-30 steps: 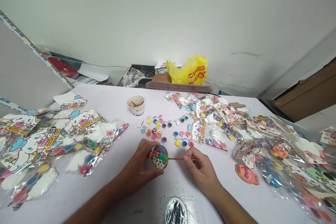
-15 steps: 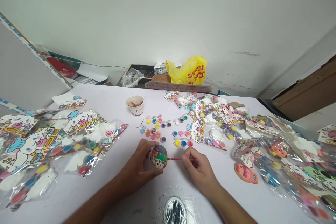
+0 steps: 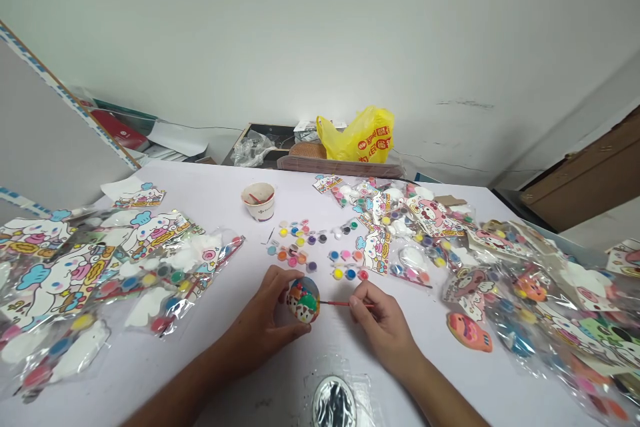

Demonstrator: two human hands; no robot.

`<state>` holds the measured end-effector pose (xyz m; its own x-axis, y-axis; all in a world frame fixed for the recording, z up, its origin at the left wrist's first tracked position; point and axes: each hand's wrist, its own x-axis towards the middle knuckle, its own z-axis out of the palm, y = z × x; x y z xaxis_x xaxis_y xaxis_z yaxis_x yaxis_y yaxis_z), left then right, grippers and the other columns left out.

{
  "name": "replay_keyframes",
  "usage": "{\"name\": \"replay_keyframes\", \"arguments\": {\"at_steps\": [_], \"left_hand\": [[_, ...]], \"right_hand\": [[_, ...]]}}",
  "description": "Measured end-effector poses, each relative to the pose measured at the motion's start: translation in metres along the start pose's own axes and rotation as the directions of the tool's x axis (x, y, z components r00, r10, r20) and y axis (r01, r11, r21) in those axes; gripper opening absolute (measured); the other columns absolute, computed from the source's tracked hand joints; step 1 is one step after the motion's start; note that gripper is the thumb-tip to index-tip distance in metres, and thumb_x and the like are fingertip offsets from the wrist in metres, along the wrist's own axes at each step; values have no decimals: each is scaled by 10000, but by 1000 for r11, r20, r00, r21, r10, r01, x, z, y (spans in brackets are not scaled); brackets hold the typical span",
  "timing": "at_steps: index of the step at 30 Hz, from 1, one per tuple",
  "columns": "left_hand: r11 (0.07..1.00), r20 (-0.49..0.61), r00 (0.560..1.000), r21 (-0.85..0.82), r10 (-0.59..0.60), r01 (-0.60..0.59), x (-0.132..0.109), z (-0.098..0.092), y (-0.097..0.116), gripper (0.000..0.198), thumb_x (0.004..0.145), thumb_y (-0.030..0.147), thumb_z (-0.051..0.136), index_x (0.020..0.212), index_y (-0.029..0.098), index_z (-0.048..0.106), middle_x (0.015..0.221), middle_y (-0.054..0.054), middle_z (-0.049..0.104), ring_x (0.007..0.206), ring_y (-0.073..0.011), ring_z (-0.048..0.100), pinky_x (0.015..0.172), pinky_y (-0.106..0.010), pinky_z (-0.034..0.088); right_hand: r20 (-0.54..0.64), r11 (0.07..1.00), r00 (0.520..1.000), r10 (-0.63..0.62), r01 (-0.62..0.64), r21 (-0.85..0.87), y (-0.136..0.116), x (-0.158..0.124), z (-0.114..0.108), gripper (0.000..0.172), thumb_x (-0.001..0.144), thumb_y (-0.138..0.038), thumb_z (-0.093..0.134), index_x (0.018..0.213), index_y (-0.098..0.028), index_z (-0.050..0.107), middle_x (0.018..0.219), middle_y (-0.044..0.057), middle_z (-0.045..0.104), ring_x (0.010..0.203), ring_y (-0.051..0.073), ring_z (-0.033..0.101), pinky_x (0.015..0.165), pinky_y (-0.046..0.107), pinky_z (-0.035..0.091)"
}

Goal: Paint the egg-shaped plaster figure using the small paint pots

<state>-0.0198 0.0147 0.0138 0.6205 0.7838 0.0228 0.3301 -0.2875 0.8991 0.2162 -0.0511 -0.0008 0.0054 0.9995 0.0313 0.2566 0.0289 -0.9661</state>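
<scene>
My left hand [image 3: 263, 327] is closed round a small round painted figure [image 3: 303, 300] with red, green, blue and white patches, held just above the white table [image 3: 220, 193]. My right hand [image 3: 383, 323] pinches a thin red paintbrush [image 3: 345, 303]. The brush points left, and its tip touches the figure's right side. Small open paint pots [image 3: 300, 247] in many colours lie just beyond both hands.
A paper cup [image 3: 259, 200] with a brush in it stands further back. Plastic bags of craft kits [image 3: 90, 273] cover the left side and bags of kits [image 3: 525, 280] the right. An orange painted piece [image 3: 469, 331] lies right of my hand. A yellow bag [image 3: 361, 135] sits behind the table.
</scene>
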Motion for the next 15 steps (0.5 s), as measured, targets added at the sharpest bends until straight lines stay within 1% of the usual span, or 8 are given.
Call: {"name": "replay_keyframes", "arguments": {"at_steps": [5, 10, 13, 15], "left_hand": [[1000, -8, 1000, 10, -3, 3, 0, -1, 1, 527, 822, 248, 746, 1275, 291, 479, 1150, -52, 477, 1051, -254, 510, 922, -392, 463], [1000, -3, 1000, -1, -2, 2, -1, -1, -1, 536, 821, 248, 747, 1282, 286, 477, 1154, -58, 486, 1054, -255, 515, 923, -393, 467], [1000, -14, 1000, -5, 1, -2, 0, 0, -2, 530, 821, 240, 744, 1280, 282, 484, 1165, -67, 492, 1074, -258, 516, 926, -393, 473], [1000, -19, 1000, -6, 3, -3, 0, 0, -3, 533, 818, 237, 745, 1281, 285, 485, 1162, -67, 494, 1068, -253, 519, 921, -387, 476]], "right_hand": [[-11, 1000, 1000, 1, -1, -30, 0, 0, -1, 406, 973, -512, 463, 698, -218, 415, 586, -49, 383, 560, 132, 317, 532, 266, 261], [35, 999, 999, 20, -19, -32, -1, 0, -1, 380, 974, -495, 463, 718, -216, 432, 596, -45, 396, 564, 134, 326, 533, 268, 258], [11, 999, 1000, 5, -5, -52, -1, 0, -1, 397, 972, -504, 458, 702, -218, 410, 593, -50, 372, 566, 133, 318, 540, 270, 261], [1, 999, 1000, -8, 8, -34, 0, -1, -1, 398, 975, -510, 454, 709, -215, 422, 597, -47, 387, 566, 132, 325, 540, 268, 268]]}}
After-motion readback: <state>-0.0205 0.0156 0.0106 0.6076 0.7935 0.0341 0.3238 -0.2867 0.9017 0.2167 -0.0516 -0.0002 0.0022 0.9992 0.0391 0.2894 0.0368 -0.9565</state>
